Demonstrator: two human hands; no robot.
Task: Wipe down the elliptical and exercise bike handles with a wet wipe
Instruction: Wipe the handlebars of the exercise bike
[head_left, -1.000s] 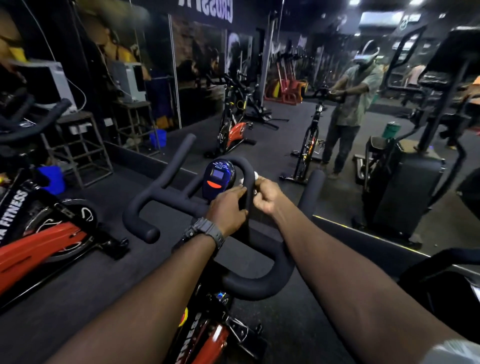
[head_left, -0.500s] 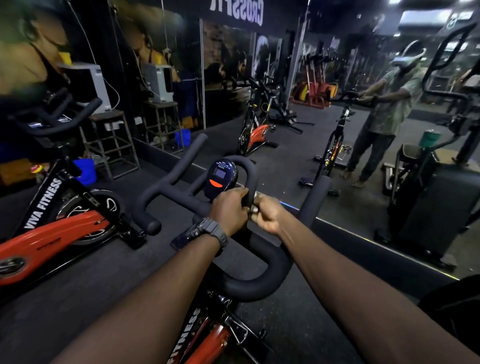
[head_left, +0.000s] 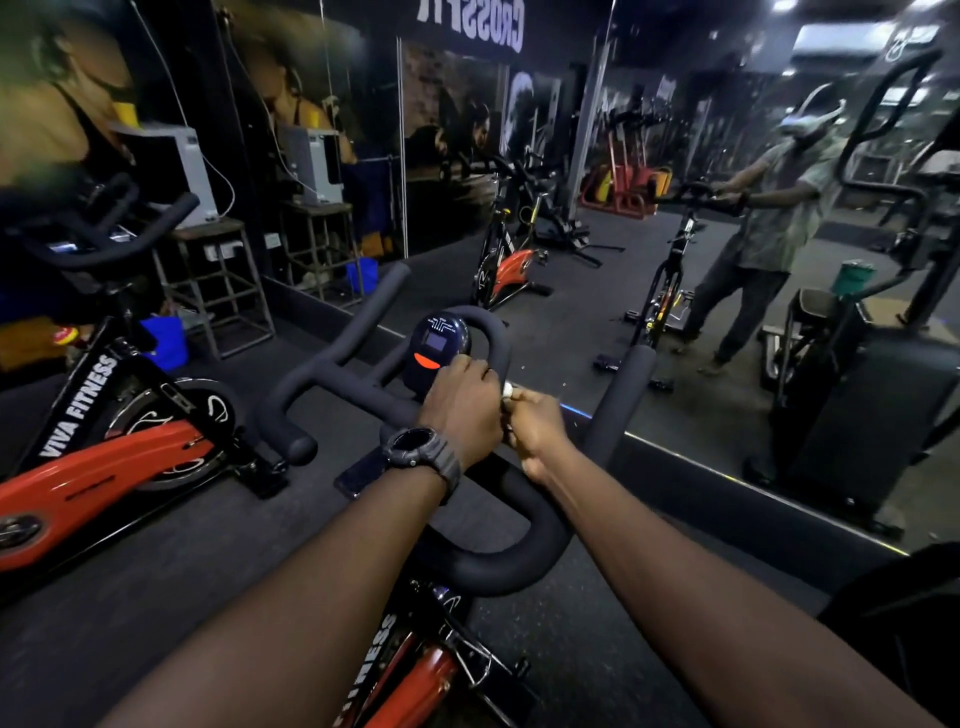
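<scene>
Both hands mid-frame on the bike handlebar (head_left: 498, 566). Left hand (head_left: 462, 410), watch (head_left: 421, 449) on the wrist, has fingers curled round the centre loop just right of the console (head_left: 436, 345). Right hand (head_left: 535, 428) touches the left, fingers pinched on a small white wipe (head_left: 508, 388) pressed against the loop; most of the wipe is hidden. Second bike (head_left: 104, 457) at left of frame. Mirror (head_left: 727, 364) across the right shows the person.

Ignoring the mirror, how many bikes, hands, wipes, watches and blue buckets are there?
Red-and-black exercise bikes: 2
Bare hands: 2
White wet wipe: 1
Dark grey wristwatch: 1
Blue plastic bucket: 1
Total: 7
</scene>
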